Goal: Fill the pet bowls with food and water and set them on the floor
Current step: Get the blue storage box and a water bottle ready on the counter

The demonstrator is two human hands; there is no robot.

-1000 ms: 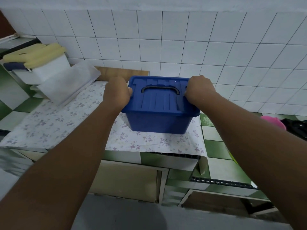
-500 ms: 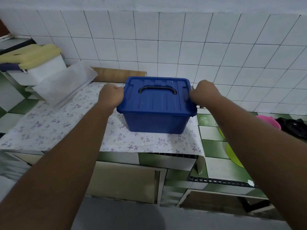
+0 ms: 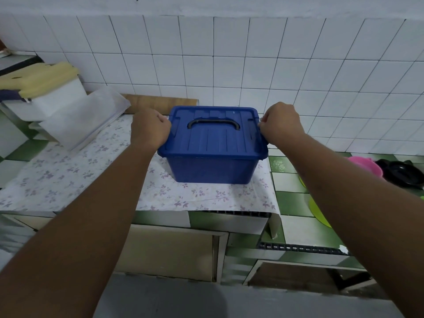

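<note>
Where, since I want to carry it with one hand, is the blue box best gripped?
Probably by the black handle at the middle of the lid, coming straight down from above: it lies centred across the flat top, so the blue box should hang level. The left hand and right hand grip the lid's side edges.

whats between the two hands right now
The blue lidded box sits between the left hand and the right hand, each gripping one side of it, in the head view.

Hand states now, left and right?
Left hand: grips left lid edge of the blue plastic storage box.
Right hand: grips its right lid edge.
</note>
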